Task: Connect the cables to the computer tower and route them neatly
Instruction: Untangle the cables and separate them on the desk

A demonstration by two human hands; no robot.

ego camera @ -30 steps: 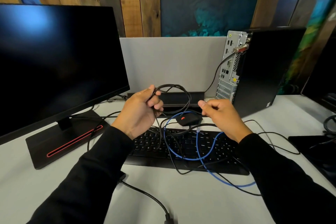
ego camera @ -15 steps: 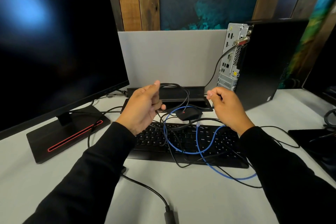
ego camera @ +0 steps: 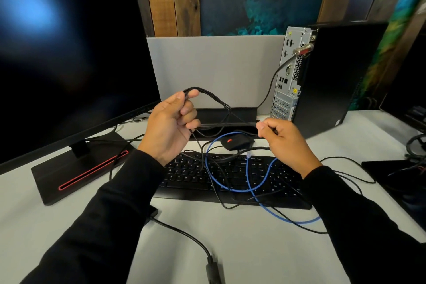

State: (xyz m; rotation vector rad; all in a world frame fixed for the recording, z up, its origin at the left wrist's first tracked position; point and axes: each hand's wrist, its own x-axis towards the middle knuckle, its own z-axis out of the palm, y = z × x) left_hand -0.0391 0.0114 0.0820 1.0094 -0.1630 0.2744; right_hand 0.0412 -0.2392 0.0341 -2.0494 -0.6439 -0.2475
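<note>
Your left hand (ego camera: 169, 125) raised above keyboard (ego camera: 230, 177), fingers curled tight around bunched loops of black cable (ego camera: 214, 101). Your right hand (ego camera: 284, 140) also above keyboard, thumb and forefinger pinched on same cable's straight run; plug end hidden, cannot tell. Blue cable (ego camera: 247, 188) loose across keyboard, loop trailing off front edge. Mouse (ego camera: 237, 142) just behind keyboard. Computer tower (ego camera: 327, 76) behind keyboard, to right, rear ports facing you, one cable already plugged in.
</note>
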